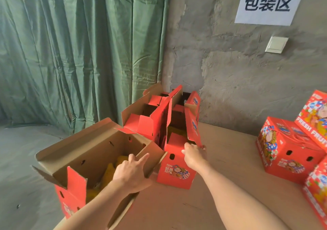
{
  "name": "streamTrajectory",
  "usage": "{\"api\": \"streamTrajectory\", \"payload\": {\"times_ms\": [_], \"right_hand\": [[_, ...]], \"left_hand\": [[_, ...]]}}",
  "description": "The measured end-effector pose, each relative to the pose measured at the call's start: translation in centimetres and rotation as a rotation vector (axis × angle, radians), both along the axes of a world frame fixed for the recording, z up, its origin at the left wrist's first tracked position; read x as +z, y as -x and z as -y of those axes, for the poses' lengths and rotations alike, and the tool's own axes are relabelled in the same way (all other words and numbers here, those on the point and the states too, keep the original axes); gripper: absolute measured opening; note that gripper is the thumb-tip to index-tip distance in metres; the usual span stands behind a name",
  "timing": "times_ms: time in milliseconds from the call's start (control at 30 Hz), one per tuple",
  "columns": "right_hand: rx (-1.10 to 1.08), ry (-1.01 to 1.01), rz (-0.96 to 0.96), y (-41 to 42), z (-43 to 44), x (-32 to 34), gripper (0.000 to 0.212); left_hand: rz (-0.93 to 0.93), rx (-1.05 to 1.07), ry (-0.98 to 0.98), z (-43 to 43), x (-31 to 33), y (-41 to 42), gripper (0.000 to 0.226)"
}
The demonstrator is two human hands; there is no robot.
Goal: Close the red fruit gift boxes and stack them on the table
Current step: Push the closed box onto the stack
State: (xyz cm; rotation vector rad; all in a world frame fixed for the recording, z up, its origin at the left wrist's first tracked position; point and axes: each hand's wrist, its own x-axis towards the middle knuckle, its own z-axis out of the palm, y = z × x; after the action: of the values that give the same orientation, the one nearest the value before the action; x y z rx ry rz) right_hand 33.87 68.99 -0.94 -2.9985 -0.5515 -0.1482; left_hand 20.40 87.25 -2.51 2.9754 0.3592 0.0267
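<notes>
Two bare arms reach out over the desk (221, 185). The left hand (131, 174) grips the side flap of the near open box (70, 194), thumb inside, with one of its fingers (142, 159) stretched straight along the edge. Something yellow lies in that box. The right hand (193, 153) curls shut, pinching the bottom corner of a flap on the middle box (177, 173), just beside the first. Another open box (138, 125) stands behind. Closed red boxes (286, 152) sit together, well apart on the right.
</notes>
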Motion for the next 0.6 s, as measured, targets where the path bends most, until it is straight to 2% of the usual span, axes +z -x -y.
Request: {"api": "streamTrajectory", "payload": {"times_ms": [267,600], "right_hand": [[0.052,0.001,-0.017,6.5,5.4,-0.1,0.019],[-0.066,-0.121,-0.025,20.4,13.5,-0.1,0.008]], "left_hand": [[-0.030,0.011,0.077,3.5,1.1,3.2,0.080],[-0.037,-0.035,0.214,11.5,2.1,11.8,0.075]]}}
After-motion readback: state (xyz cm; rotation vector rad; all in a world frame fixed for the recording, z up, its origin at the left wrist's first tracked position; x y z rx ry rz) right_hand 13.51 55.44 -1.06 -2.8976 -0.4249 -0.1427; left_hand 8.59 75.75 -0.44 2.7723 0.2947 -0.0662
